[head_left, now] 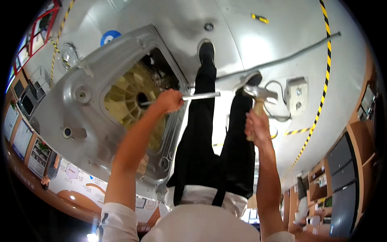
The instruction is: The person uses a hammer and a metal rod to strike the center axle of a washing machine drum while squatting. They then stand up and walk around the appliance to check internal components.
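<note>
My left hand (pixel 170 101) is closed around a long metal rod (pixel 201 96). The rod's thin end points at the dark centre of a yellowish ribbed plastic tub (pixel 128 88); whether it touches there I cannot tell. That tub shows through a square opening in a grey metal appliance casing (pixel 100 117), which looks like a washing machine lying over. In my right hand (pixel 257 126) is a claw hammer (pixel 261 94), gripped by its wooden handle. Its metal head is raised to the right of the rod's outer end, apart from it.
A grey hose (pixel 282 60) runs across the floor beyond my feet. Further off lies a yellow-and-black screwdriver (pixel 260 18). To the right stands a white box (pixel 297 97) with a cable. Yellow-black tape (pixel 325 72) marks the floor. Shelves (pixel 342 169) stand at the far right.
</note>
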{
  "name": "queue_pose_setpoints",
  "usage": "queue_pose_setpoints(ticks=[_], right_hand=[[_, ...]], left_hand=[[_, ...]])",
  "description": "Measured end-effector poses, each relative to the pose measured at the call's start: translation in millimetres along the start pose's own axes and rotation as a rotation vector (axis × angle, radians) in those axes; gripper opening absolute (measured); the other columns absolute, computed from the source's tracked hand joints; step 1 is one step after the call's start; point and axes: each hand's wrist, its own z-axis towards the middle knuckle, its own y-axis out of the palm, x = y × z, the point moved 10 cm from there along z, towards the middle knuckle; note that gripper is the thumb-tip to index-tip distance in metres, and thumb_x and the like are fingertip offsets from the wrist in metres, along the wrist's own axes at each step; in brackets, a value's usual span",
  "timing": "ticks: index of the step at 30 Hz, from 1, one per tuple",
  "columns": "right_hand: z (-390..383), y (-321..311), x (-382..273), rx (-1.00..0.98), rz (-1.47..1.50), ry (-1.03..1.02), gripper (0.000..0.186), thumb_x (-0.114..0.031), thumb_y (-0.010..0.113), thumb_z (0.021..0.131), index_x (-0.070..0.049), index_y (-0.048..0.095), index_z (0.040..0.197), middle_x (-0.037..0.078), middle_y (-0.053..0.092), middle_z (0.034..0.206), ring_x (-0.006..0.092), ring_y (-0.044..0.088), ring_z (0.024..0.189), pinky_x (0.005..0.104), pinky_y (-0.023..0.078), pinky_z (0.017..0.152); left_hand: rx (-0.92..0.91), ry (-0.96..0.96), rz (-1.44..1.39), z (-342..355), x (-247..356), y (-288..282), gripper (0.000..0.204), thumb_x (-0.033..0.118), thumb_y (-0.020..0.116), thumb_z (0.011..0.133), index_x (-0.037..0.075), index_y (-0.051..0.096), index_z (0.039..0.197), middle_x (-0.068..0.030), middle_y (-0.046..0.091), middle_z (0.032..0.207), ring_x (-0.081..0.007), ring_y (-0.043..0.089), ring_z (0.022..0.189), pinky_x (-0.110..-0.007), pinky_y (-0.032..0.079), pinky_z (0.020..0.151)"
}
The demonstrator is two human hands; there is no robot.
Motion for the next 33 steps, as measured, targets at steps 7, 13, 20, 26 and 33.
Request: queue_pose_setpoints(ticks=[7, 13, 20, 26, 33], right_hand=[[4, -49, -13, 0.115, -0.008, -0.003, 0.01, -0.012, 0.05, 0.088, -0.011, 0.041, 0.084, -0.004, 0.035, 0.056, 0.0047, 0.031, 0.039, 0.0223, 0.029, 0.034], [-3, -47, -27, 0.091, -0.134, 0.004, 0.012, -0.009, 0.051, 0.085, -0.011, 0.041, 0.09, -0.004, 0.036, 0.057, 0.0044, 0.032, 0.041, 0.0209, 0.028, 0.034], [-17, -72, -69, 0.205, -0.11, -0.157, 0.013, -0.006, 0.052, 0.083, -0.009, 0.042, 0.09, -0.003, 0.036, 0.056, 0.0043, 0.032, 0.04, 0.0204, 0.027, 0.034], [-16, -93, -104, 0.333, 0.071, -0.345, 0.005, -0.011, 0.051, 0.087, -0.012, 0.046, 0.086, -0.005, 0.037, 0.057, 0.0038, 0.032, 0.041, 0.0192, 0.029, 0.034], [17, 74, 13, -0.143, -0.131, 0.069, 0.014, -0.009, 0.057, 0.082, -0.008, 0.044, 0.088, 0.0, 0.044, 0.059, 0.008, 0.038, 0.039, 0.0245, 0.034, 0.035]], left_hand=[[0.163, -0.015, -0.079, -7, -4, -36, 0.02, 0.026, 0.057, 0.079, 0.01, 0.066, 0.087, -0.0178, 0.063, 0.078, -0.0381, 0.06, 0.078, -0.049, 0.048, 0.072], [0.156, 0.009, 0.001, 1, -6, -22, 0.023, 0.031, 0.056, 0.081, 0.011, 0.066, 0.087, -0.0173, 0.063, 0.078, -0.0376, 0.061, 0.076, -0.049, 0.049, 0.071], [0.188, 0.021, -0.01, 8, -14, -14, 0.027, 0.033, 0.054, 0.084, 0.009, 0.066, 0.08, -0.018, 0.062, 0.074, -0.0387, 0.06, 0.074, -0.048, 0.048, 0.07], [0.243, -0.008, -0.039, 4, -16, -31, 0.032, 0.035, 0.053, 0.085, 0.006, 0.066, 0.077, -0.0169, 0.063, 0.073, -0.0376, 0.061, 0.072, -0.048, 0.049, 0.07], [0.219, 0.079, -0.04, 5, -15, -23, 0.03, 0.031, 0.054, 0.086, 0.004, 0.064, 0.077, -0.0197, 0.06, 0.071, -0.0412, 0.057, 0.072, -0.049, 0.046, 0.066]])
